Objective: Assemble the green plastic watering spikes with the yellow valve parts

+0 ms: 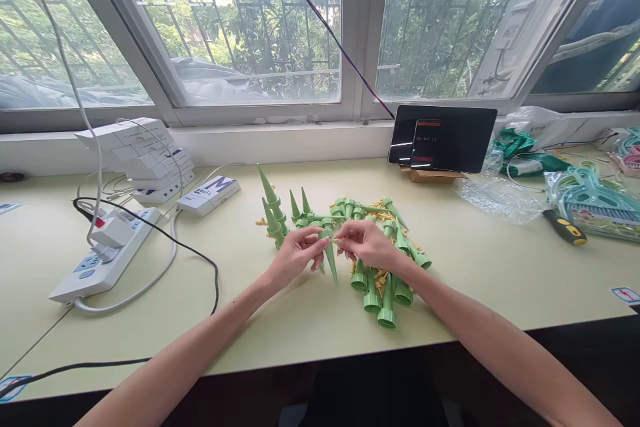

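Observation:
My left hand [297, 255] is closed round the wide end of a green plastic watering spike [331, 265], its tip pointing down toward the table. Close against it, my right hand [369, 245] pinches a small yellow part [335, 240] at the spike's side; the fingers hide most of that part. To the right lies a pile of green watering spikes [387, 312], with loose yellow valves [382, 280] among them. Several more spikes stand nested with their points up [273, 203], left of my hands, some with yellow pieces sticking out.
A tablet and a phone [445, 140] lean on a cardboard box at the back. Left are a power strip [107, 257], cables and white boxes [210, 195]. A screwdriver [565, 227], plastic wrap and packed dustpan sets [600, 203] lie right. Windows run behind.

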Demonstrator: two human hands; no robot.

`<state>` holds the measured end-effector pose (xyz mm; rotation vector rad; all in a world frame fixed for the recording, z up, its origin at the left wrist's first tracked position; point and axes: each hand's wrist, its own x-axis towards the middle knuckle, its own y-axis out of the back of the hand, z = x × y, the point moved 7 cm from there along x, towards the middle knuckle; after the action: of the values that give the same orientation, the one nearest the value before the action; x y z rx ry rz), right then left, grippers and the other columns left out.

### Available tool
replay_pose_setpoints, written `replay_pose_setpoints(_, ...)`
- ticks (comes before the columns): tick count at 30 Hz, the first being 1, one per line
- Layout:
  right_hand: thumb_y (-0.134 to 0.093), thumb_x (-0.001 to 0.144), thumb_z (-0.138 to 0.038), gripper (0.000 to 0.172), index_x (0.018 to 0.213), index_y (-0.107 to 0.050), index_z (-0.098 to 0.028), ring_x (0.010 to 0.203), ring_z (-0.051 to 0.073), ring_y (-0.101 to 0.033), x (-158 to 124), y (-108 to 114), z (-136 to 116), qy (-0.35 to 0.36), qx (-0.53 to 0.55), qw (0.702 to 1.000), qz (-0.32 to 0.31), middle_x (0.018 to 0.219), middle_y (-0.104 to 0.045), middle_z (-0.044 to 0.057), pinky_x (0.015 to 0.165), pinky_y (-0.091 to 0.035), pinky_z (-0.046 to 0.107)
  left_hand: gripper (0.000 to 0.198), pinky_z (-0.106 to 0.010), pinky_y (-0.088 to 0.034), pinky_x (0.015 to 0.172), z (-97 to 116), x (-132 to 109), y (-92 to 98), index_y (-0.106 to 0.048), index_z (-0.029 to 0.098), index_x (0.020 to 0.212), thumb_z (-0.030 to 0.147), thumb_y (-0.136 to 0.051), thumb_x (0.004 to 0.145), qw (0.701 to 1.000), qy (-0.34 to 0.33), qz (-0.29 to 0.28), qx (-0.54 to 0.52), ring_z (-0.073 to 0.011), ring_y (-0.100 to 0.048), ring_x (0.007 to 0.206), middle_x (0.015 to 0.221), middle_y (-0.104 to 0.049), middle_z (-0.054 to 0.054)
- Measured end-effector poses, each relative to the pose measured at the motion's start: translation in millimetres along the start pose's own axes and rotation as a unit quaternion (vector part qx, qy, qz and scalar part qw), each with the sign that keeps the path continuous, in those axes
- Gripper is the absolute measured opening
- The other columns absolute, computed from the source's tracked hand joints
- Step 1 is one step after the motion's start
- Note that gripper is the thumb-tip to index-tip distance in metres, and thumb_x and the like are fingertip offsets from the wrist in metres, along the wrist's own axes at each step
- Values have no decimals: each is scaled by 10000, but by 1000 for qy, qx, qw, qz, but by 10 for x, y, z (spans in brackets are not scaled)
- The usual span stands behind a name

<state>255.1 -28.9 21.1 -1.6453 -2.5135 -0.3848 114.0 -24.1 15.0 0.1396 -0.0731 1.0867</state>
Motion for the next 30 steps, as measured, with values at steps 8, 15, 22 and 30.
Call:
replay_pose_setpoints(8,-650,853,-401,258,780,-619,-156,510,102,-510,-11,-15,-29,10,0,1000,3,641,-591,3,484,-433,238,280,-200,-369,430,-99,24,7,-615,174,956,402,-709,822,996,57,-13,-69,-66,-446,401,516,-537,57)
replay_pose_setpoints(15,-636,864,-400,258,774,-618,-159,517,104,-518,-12,-17,-17,13,-14,1000,3,657,-600,7,486,-435,235,300,-196,-367,426,-139,24,1,-613,189,988,410,-717,814,993,74,-17,-94,-70,-446,406,518,-548,59)
replay_pose_setpoints(22,-667,833,-453,317,775,-613,-146,491,99,-512,-4,-22,-26,-2,2,1000,-7,646,-613,15,465,-430,237,266,-224,-404,473,35,4,-2,-626,165,961,394,-688,840,1000,-5,-14,14,-82,-476,413,505,-561,50)
replay_pose_setpoints(30,-633,867,-424,277,776,-596,-165,525,103,-522,-19,-34,-14,15,-6,1000,-4,673,-607,10,491,-442,233,321,-171,-363,418,-206,26,-8,-581,188,941,407,-752,780,980,128,-22,-150,-58,-463,431,569,-568,48)
